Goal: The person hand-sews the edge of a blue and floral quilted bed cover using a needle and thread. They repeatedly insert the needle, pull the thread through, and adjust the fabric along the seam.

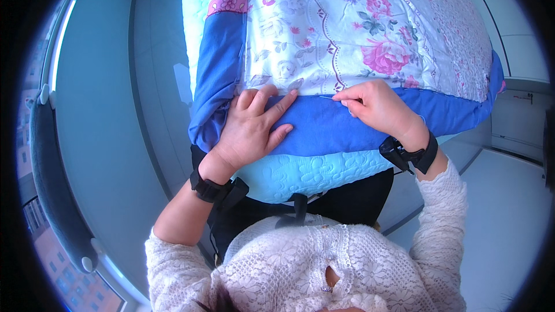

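Note:
A quilt with a floral fabric panel [299, 43] and a folded blue cloth border [321, 125] lies before me. My left hand [260, 121] rests palm down on the border near its left corner, fingers spread, the fingertips at the seam with the floral panel. Between the thumb and index finger of my right hand [368, 106] is a thin sewing needle [326, 96], pointing left along that seam. A pale thread seems to trail by my right wrist. Stitches show on the seam right of my right hand.
Light blue quilted bedding [303, 173] lies under the quilt and sticks out at the near edge. A window with a long grey cushion-like roll [56, 173] is at the far left. Pale cabinets [516, 39] stand at the right, beyond the floor.

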The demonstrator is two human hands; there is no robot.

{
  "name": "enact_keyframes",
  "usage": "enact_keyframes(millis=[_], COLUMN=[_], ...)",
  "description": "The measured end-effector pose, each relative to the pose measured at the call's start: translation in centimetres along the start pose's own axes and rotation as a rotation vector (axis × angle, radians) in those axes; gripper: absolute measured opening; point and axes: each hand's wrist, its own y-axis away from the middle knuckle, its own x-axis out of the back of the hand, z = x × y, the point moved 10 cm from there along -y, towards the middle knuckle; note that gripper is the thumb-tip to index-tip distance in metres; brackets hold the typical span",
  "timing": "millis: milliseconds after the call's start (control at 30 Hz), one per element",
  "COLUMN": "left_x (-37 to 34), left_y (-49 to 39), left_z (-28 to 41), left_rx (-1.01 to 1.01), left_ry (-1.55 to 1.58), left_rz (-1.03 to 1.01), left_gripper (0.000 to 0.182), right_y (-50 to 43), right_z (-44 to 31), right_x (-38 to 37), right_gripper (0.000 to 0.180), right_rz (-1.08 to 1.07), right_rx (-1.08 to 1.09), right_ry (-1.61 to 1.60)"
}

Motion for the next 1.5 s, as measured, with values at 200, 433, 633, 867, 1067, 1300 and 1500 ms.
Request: enact_keyframes(millis=[200, 433, 633, 867, 1067, 1300, 1500], left_x=[0.6, -0.3, 3.1, 2.4, 4.0, 3.9, 4.6], left_y=[-0.4, -1.3, -0.2, 0.0, 2.2, 2.7, 6.8], left_z=[-1.4, -4.3, -3.0, -6.8, -9.3, -10.7, -14.1], left_rx=[0.115, 0.370, 0.405, 0.751, 0.899, 0.927, 0.980], left_ry=[0.233, 0.432, -0.128, -0.265, -0.178, -0.072, 0.486], left_rz=[0.040, 0.144, 0.415, 0.113, -0.027, -0.031, 0.258], left_gripper=[0.033, 0.023, 0.068, 0.119, 0.126, 0.120, 0.091], right_y=[-0.5, -2.6, -3.2, -2.7, -0.1, -0.5, -1.3], right_z=[-0.5, -0.5, -0.1, -0.9, -3.2, -7.3, -6.5], right_x=[0.1, -0.9, -1.7, -1.9, -0.2, -4.2, -6.6], right_gripper=[0.017, 0.017, 0.016, 0.012, 0.018, 0.028, 0.041], right_rz=[-0.027, -0.135, -0.060, 0.059, 0.253, 0.169, 0.107], right_rx=[0.062, 0.137, 0.172, 0.206, 0.196, 0.422, 0.342], right_ry=[0.053, 0.212, 0.290, 0.323, 0.435, 0.020, 0.051])
